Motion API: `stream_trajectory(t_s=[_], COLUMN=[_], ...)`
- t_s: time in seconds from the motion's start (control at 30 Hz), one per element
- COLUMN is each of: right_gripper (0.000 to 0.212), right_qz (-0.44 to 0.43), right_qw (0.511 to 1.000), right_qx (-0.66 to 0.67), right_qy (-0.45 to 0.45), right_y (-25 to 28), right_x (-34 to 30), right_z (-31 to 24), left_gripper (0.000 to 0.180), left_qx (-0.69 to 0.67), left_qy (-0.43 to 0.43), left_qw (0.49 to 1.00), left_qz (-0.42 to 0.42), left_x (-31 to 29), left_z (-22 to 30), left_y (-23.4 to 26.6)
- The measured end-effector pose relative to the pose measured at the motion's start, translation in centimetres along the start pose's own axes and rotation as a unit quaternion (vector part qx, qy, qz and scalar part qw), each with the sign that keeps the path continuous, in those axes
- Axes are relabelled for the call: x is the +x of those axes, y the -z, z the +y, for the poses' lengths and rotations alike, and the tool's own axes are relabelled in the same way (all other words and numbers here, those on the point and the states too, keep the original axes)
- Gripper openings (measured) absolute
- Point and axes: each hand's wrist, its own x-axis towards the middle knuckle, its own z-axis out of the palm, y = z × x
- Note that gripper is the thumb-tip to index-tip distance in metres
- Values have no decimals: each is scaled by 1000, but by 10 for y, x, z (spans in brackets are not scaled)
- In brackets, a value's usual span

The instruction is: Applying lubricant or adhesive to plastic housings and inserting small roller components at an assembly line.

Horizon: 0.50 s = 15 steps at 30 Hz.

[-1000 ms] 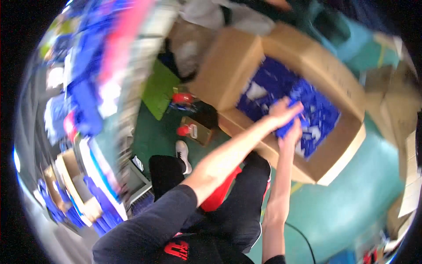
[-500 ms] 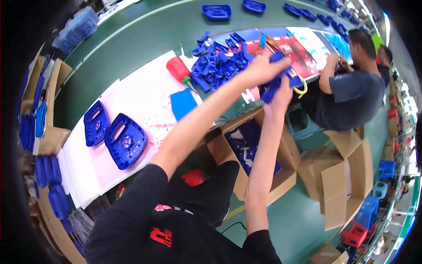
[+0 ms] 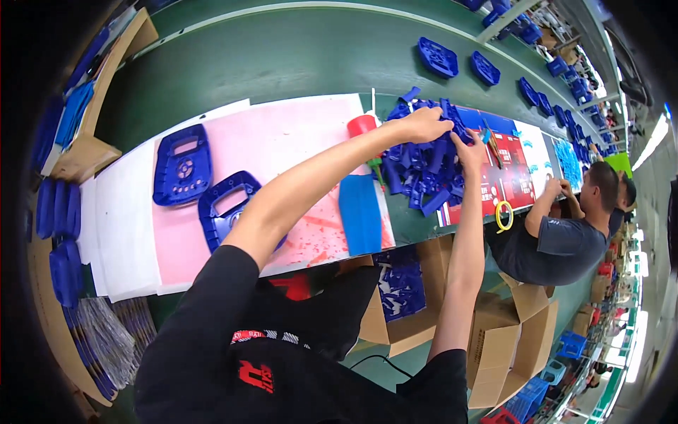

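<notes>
L. hand & R. hand are at blue plastic pcs., heaped on green bench; whether fingers pinch any, I cannot tell (too cluttered); careless push could spill pcs. over edge.

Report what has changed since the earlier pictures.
The left hand and right hand have moved up from inside the cardboard box, carrying blue plastic parts, and over to the pile of blue parts on the table. Whether they have let go of everything is unclear. The two blue shells and the red bottle are still on the table.
</notes>
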Motion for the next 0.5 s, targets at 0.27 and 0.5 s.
stream_trajectory(t_s=[0.27,0.5], right_gripper=[36,6], right_qz=[20,-210], right_qw=[988,961], right_qx=[-29,116], right_qy=[150,134], right_y=[39,33], right_x=[-108,-370], right_z=[-89,-194], left_gripper=[34,22], left_qx=[-88,113], left_qy=[-96,91], left_qw=[991,962], left_qz=[-14,233], left_x=[-222,-423], left_z=[31,-43], left_y=[147,204])
